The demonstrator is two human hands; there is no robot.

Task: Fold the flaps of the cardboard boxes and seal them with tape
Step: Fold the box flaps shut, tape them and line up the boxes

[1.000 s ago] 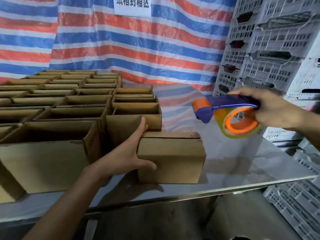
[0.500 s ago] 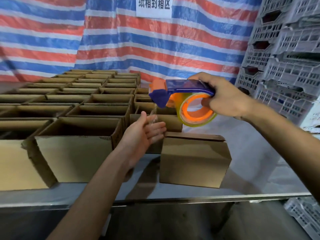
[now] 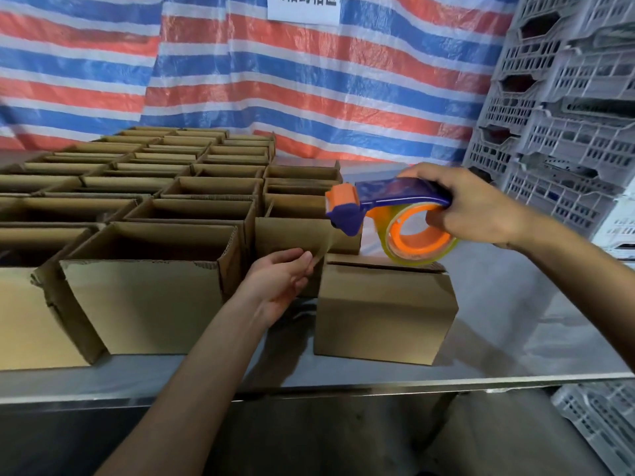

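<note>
A small cardboard box (image 3: 385, 314) with its flaps folded shut stands alone near the front of the metal table (image 3: 536, 324). My right hand (image 3: 477, 207) grips a blue and orange tape dispenser (image 3: 391, 218) holding a clear roll, just above the box's top. A clear strip of tape (image 3: 323, 250) runs from the dispenser's nose down to my left hand (image 3: 281, 283), whose fingertips pinch its free end just left of the box.
Several open cardboard boxes (image 3: 151, 286) stand in rows over the left half of the table. Stacked grey plastic crates (image 3: 567, 108) rise at the right. A striped tarp (image 3: 275, 80) hangs behind. The table's front edge (image 3: 309, 389) is close to me.
My left hand let go of the box's side and took the tape's free end. My right hand brought the dispenser left and down over the box.
</note>
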